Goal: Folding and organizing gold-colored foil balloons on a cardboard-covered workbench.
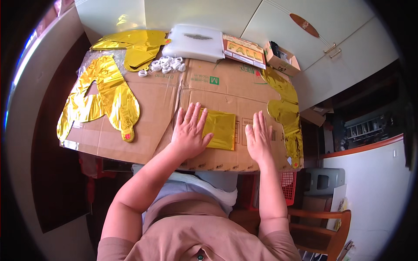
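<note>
Your left hand [188,130] flat, fingers spread, pressing left edge of folded gold foil square [219,128] at cardboard sheet [143,108] centre. Right hand [258,137] open on cardboard just beside it, gripping nothing. Risk: slick foil likely slides or springs unfolded once pressure lifts.

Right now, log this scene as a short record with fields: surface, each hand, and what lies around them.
surface: flattened brown cardboard covering the table
left hand: flat, palm down, pressing the left edge of a folded gold foil square
right hand: flat on the cardboard, just right of the square, not touching it
left side: large gold foil letter balloon, laid flat
right edge: another gold foil balloon
far side: white plastic clips, white pad, small open box
</note>
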### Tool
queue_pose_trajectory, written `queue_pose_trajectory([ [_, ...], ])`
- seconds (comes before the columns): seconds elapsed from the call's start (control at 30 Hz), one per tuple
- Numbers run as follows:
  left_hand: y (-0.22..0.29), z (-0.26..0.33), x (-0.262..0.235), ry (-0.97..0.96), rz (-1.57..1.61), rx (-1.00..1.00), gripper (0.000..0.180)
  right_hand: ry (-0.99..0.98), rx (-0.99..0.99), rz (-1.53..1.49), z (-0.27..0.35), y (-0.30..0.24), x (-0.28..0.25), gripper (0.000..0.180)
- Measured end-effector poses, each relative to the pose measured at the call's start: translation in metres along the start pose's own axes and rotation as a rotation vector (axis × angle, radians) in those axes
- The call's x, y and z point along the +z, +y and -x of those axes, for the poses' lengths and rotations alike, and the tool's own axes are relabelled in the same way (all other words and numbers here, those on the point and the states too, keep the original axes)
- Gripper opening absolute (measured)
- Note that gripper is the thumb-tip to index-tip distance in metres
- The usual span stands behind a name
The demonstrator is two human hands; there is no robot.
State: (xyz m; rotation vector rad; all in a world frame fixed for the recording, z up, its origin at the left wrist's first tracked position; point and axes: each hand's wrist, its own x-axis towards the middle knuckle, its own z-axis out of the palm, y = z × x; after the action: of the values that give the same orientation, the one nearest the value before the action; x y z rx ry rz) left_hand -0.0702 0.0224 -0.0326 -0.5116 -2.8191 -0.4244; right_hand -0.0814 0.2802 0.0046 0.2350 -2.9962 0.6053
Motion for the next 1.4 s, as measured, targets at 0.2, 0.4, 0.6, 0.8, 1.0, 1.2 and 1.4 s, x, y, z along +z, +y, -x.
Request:
queue_pose_trajectory([
  [0.2,0.003,0.001,0.001,0.001,-0.003,0.006,0.078,0.004,-0.168,0.041,-0.013,-0.060,0.027,0.068],
  [0.4,0.001,0.002,0.001,0.044,0.033,0.015,0.079,-0.066,-0.185,0.135,-0.015,-0.065,0.056,0.070],
  [0.6,-0.001,0.009,0.002,0.042,0.041,0.019,0.083,-0.080,-0.173,0.195,-0.010,-0.069,0.053,0.071],
  [0.8,-0.017,0.007,-0.018,-0.101,0.189,0.083,0.082,-0.082,-0.143,0.214,-0.010,-0.072,0.053,0.073],
  [1.0,-0.050,0.018,-0.046,0.057,0.375,-0.049,0.075,-0.141,-0.130,0.015,-0.016,-0.061,0.045,0.077],
  [1.2,-0.028,0.022,-0.053,0.065,0.276,-0.019,0.075,-0.205,-0.152,-0.582,-0.022,-0.030,0.028,0.071],
  [1.4,0.008,-0.002,-0.035,-0.048,0.245,0.245,0.066,-0.151,-0.227,-0.609,-0.024,-0.011,0.024,0.056],
])
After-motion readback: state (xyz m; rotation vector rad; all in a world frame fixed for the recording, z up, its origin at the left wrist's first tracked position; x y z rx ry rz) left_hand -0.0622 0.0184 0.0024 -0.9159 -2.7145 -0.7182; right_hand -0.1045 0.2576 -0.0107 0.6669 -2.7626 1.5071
